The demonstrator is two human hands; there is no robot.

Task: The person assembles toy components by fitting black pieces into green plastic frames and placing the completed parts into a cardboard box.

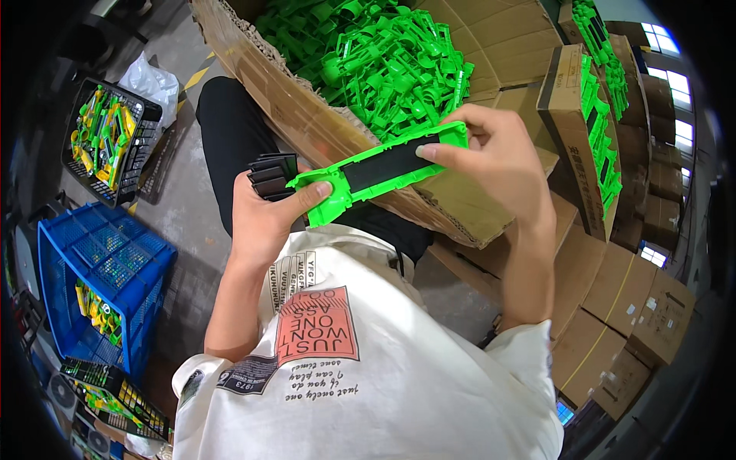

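Observation:
Between my hands is a long green plastic shell (328, 205), tilted up to the right, with a flat black strip (389, 162) lying in its hollow. My left hand (270, 211) grips the shell's rounded end with the thumb on top. Several more black strips (270, 175) stick out stacked from the same hand. At the far end, my right hand (491, 153) holds the shell's edge, its thumb pressing on the black strip and its fingers partly hidden behind.
A big cardboard box (307, 100) heaped with green plastic parts (406, 69) stands just beyond my hands. Cartons with green pieces (602, 138) are at the right. On the left stand a black basket (126, 115) of green and yellow parts and a blue crate (115, 253).

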